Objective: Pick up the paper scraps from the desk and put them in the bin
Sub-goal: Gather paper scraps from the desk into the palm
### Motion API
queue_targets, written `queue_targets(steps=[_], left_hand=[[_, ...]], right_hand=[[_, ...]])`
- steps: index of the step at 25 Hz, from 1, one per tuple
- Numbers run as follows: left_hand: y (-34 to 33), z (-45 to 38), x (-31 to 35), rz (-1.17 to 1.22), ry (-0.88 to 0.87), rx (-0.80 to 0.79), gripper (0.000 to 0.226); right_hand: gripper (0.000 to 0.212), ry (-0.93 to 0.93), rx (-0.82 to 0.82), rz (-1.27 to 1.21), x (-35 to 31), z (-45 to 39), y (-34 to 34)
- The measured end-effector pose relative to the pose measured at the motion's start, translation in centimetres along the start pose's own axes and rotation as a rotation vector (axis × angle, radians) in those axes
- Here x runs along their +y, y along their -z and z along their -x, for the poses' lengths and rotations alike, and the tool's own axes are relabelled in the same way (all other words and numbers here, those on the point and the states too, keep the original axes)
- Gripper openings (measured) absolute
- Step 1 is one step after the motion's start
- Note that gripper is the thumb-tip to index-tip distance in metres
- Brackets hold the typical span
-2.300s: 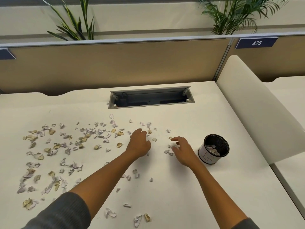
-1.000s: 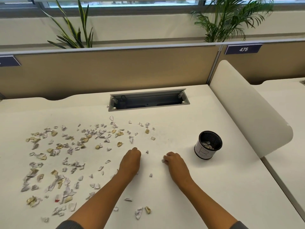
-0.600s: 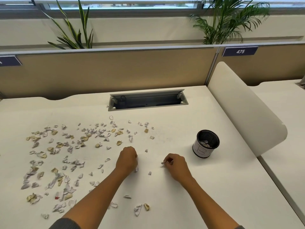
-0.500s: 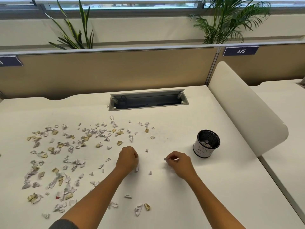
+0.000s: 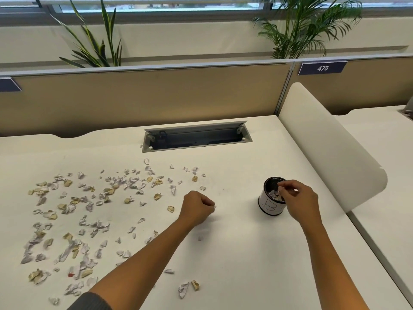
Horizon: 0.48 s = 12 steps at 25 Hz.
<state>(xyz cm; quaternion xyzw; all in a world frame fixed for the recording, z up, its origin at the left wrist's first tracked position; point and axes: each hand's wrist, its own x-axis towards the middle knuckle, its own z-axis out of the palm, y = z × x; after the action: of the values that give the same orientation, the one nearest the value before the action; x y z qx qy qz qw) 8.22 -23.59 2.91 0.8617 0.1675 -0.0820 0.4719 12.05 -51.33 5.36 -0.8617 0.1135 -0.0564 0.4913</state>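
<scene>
While left hand (image 5: 197, 208) stays fisted, right hand (image 5: 298, 198) hovers over bin (image 5: 269, 208).

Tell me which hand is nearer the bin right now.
Right. The right hand is at the bin, fingers over its opening, pinching scraps. The left hand is a fist over the desk, well to the bin's left.

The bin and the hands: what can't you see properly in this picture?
- Head view: the bin's bottom is hidden by its wall and the scraps already inside.
- The right hand covers the bin's right rim; what its grip holds is too small to tell.
- The left hand is curled; only a white speck shows, so its contents are hidden.
</scene>
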Motion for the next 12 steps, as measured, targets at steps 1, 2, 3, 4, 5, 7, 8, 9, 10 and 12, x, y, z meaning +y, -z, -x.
queue_targets(steps=[1, 2, 3, 4, 5, 7, 8, 9, 10, 12], left_hand=[[-0.6, 0.0, 1.0, 0.02, -0.01, -0.026, 0.011], [-1.3, -0.1, 2.0, 0.036, -0.025, -0.052, 0.012], [-1.9, -0.1, 3.1, 0.044, -0.05, -0.073, 0.012], [-2.5, -0.2, 4.2, 0.042, -0.085, -0.089, 0.012], [-3.1, -0.2, 5.4, 0.032, -0.124, -0.102, 0.012], [-4.4, -0.4, 7.8, 0.019, -0.19, -0.132, 0.011], [-5.1, -0.5, 8.9, 0.019, -0.216, -0.149, 0.011], [-5.8, -0.6, 10.0, 0.02, -0.239, -0.164, 0.011], [-6.4, -0.8, 11.1, 0.018, -0.263, -0.177, 0.012], [-7.5, -1.0, 12.7, 0.005, -0.31, -0.19, 0.015]], right_hand=[[0.015, -0.013, -0.005, -0.006, 0.3, -0.1, 0.0], [0.02, -0.026, -0.012, -0.024, 0.5, -0.2, 0.0], [0.026, -0.036, -0.017, -0.049, 0.7, -0.3, -0.1], [0.031, -0.046, -0.015, -0.083, 0.8, -0.4, -0.1], [0.035, -0.06, -0.008, -0.126, 0.9, -0.4, -0.2], [0.036, -0.088, 0.014, -0.202, 1.0, -0.5, -0.3], [0.035, -0.099, 0.026, -0.23, 1.1, -0.4, -0.3], [0.033, -0.108, 0.037, -0.259, 1.2, -0.4, -0.4], [0.033, -0.116, 0.046, -0.287, 1.3, -0.4, -0.4], [0.032, -0.131, 0.061, -0.328, 1.3, -0.4, -0.4]])
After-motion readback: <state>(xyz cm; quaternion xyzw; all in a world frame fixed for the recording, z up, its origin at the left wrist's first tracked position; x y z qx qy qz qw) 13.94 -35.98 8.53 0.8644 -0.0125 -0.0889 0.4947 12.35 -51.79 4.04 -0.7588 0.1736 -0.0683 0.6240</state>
